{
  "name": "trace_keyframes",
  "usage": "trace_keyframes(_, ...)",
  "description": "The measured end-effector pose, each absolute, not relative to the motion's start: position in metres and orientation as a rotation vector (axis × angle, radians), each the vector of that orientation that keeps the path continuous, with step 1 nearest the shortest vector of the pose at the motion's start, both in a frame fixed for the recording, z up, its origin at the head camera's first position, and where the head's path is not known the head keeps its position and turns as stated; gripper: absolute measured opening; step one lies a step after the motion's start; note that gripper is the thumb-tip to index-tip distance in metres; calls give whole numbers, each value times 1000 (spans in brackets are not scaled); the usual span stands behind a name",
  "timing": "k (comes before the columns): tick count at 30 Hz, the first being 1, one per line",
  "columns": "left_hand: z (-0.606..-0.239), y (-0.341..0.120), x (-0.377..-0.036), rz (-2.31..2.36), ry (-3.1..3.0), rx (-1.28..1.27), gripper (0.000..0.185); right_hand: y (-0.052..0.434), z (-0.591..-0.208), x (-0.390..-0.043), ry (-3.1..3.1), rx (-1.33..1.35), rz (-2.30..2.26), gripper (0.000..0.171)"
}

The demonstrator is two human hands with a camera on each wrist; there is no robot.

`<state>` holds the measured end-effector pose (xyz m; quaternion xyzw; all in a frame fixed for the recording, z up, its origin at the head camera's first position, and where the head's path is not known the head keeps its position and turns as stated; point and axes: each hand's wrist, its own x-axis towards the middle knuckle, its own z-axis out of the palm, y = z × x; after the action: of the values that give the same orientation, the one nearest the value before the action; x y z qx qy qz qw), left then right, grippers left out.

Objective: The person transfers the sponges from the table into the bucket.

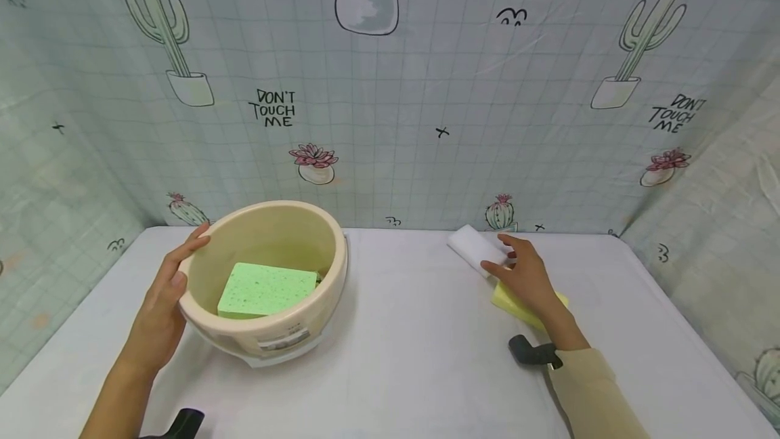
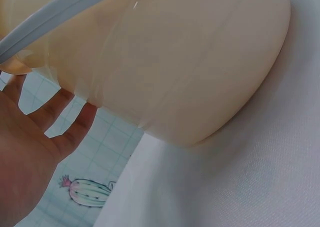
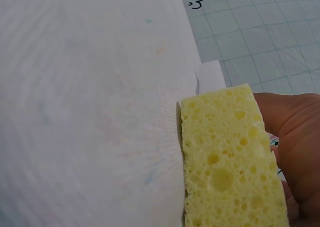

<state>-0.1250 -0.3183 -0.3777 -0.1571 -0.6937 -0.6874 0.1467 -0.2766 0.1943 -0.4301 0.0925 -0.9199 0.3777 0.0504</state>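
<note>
From the head view, the left hand (image 1: 160, 310) lies flat against the outer wall of a cream bowl (image 1: 268, 330), fingers straight and spread along its rim, its grip open around the side rather than closed on it. The bowl stands tipped a little on the white bench (image 1: 402, 330), and a green sponge (image 1: 267, 288) lies inside it, leaning on the inner wall. Well apart on the right, the right hand (image 1: 525, 276) rests with its palm over a yellow sponge (image 1: 508, 300) on the bench, while its fingertips touch a white block (image 1: 472, 247) just beyond; the fingers look loosely bent, and whether they pinch the block cannot be told from here. A cactus-print curtain (image 1: 390, 87) hangs behind the bench.

In the left wrist view, the bowl's smooth wall (image 2: 190, 67) fills the frame, and the left hand's fingers (image 2: 75, 129) reach straight up to touch it from beside.

In the right wrist view, the yellow sponge (image 3: 230, 162) lies on its flat side against the bench (image 3: 90, 112), directly under the right hand (image 3: 297, 147), whose palm sits beside and above it; the white block (image 3: 211, 77) shows just past the sponge's far end
</note>
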Motion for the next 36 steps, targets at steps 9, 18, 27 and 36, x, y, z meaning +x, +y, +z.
trace_keyframes(9, -378, -319, -126, -1965, -2004, -454, 48, 193, -430, -276, -2842, 321, 1077, 69)
trace_keyframes(18, -377, -318, -125, -1959, -2002, -460, 48, 193, -430, -276, -2860, 340, 1071, 75)
trace_keyframes(27, -377, -318, -125, -1953, -2013, -472, 48, 193, -431, -276, -2868, 348, 1061, 71)
trace_keyframes(36, -379, -319, -125, -1943, -2018, -478, 48, 195, -426, -274, -2825, 356, 1090, 69)
